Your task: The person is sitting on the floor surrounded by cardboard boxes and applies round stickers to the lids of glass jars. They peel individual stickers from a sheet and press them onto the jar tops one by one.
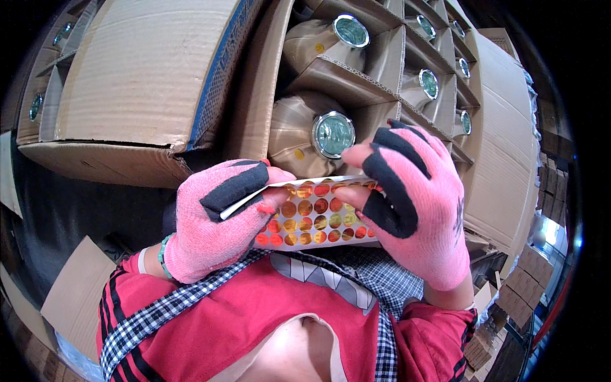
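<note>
My left hand (pixel 219 219), in a pink and black glove with bare fingertips, grips a sheet of round stickers (pixel 305 224) by its left part, thumb on the printed face. The stickers are shiny orange, red and gold, in rows on white backing. My right hand (pixel 417 197), gloved alike, has its thumb touching the sheet's upper right and its index finger held apart above. Just beyond the sheet lies a brownish-gold flask (pixel 299 130) with a wide, silver-rimmed, greenish mouth and a round yellow sticker. Behind it another flask (pixel 318 48) bears a similar sticker.
The flasks sit in an open carton (pixel 254 83) with cardboard dividers (pixel 363 79); several more fill its right cells. A carton flap (pixel 499 146) spreads to the right. At the left stands another carton (pixel 137 70), and a loose cardboard flap (pixel 79 283) is below. Stacked boxes (pixel 525 280) stand at the far right.
</note>
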`<state>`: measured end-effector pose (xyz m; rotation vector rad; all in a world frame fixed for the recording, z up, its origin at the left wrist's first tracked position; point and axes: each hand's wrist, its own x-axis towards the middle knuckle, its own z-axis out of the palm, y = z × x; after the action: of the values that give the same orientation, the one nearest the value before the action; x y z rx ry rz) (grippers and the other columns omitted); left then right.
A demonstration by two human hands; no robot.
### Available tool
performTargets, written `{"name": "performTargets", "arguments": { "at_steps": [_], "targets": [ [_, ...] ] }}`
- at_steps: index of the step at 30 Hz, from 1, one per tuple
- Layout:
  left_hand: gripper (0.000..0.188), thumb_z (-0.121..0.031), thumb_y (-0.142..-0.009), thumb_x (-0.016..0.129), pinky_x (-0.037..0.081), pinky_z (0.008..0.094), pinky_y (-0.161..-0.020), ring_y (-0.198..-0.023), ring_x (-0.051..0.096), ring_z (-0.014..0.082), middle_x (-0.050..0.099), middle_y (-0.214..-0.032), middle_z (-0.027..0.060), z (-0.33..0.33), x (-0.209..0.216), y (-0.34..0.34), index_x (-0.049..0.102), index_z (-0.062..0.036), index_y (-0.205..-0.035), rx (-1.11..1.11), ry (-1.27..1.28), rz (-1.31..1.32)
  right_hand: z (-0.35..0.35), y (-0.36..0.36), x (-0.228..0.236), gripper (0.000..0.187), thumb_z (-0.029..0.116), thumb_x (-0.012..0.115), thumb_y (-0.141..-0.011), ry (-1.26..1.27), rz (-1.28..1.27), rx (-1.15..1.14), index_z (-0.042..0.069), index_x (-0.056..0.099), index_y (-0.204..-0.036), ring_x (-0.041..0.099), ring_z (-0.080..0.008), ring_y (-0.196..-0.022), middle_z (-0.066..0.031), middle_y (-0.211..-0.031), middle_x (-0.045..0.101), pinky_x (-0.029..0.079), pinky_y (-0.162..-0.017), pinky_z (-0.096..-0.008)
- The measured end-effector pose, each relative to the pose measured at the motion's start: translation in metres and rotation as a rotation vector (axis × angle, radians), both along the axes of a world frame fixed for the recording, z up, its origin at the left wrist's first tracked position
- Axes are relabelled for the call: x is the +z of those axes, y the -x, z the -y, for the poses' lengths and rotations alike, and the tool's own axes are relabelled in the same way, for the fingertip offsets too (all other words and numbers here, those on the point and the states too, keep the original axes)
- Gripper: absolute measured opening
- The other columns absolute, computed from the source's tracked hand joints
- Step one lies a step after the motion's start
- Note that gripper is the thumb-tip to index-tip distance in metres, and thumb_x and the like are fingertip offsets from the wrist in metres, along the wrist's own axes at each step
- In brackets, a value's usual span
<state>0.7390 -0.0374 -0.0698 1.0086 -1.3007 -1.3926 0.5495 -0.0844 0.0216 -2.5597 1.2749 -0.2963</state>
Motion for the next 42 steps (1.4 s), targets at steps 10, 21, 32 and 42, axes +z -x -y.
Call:
{"name": "performTargets", "arguments": {
  "at_steps": [10, 21, 32, 42],
  "targets": [
    [0.019, 0.002, -0.072, 0.058, 0.043, 0.0239, -0.069, -0.078, 0.055, 0.0127, 0.060, -0.086, 0.0106, -0.002, 0.000, 0.002, 0.059, 0.0016, -0.091, 0.023, -0.038, -0.079, -0.004, 0.008, -0.002, 0.018, 0.007, 0.065, -0.053, 0.074, -0.008, 0.156, 0.008, 0.056, -0.069, 0.053, -0.0282, -0.084, -0.0076, -0.083, 0.056, 0.042, -0.075, -0.0392],
    [0.016, 0.003, -0.072, 0.057, 0.043, 0.0210, -0.064, -0.071, 0.054, 0.0096, 0.058, -0.079, 0.0071, -0.002, 0.015, 0.005, 0.059, 0.0030, -0.087, 0.012, -0.067, 0.049, 0.132, 0.123, -0.074, 0.028, 0.016, 0.067, -0.064, 0.063, -0.258, -0.198, 0.003, 0.058, -0.087, 0.048, -0.0291, -0.099, -0.0152, -0.107, 0.052, 0.037, -0.086, -0.0350],
    [0.020, 0.001, -0.071, 0.058, 0.043, 0.0224, -0.067, -0.076, 0.055, 0.0124, 0.058, -0.083, 0.0095, -0.009, 0.013, 0.000, 0.059, 0.0021, -0.091, 0.002, -0.072, 0.024, 0.118, 0.095, -0.044, 0.026, 0.015, 0.063, -0.068, 0.389, -0.295, -0.406, 0.008, 0.056, -0.093, 0.047, -0.0288, -0.103, -0.0143, -0.109, 0.050, 0.038, -0.087, -0.0348],
    [0.018, 0.002, -0.071, 0.056, 0.043, 0.0241, -0.066, -0.072, 0.055, 0.0136, 0.059, -0.080, 0.0100, -0.004, 0.014, 0.002, 0.061, 0.0013, -0.088, -0.007, -0.013, 0.068, -0.001, 0.001, 0.001, 0.023, 0.005, 0.065, -0.055, -0.122, 0.082, 0.102, 0.005, 0.055, -0.076, 0.053, -0.0284, -0.075, -0.0104, -0.077, 0.055, 0.042, -0.071, -0.0350]
  ]
}}
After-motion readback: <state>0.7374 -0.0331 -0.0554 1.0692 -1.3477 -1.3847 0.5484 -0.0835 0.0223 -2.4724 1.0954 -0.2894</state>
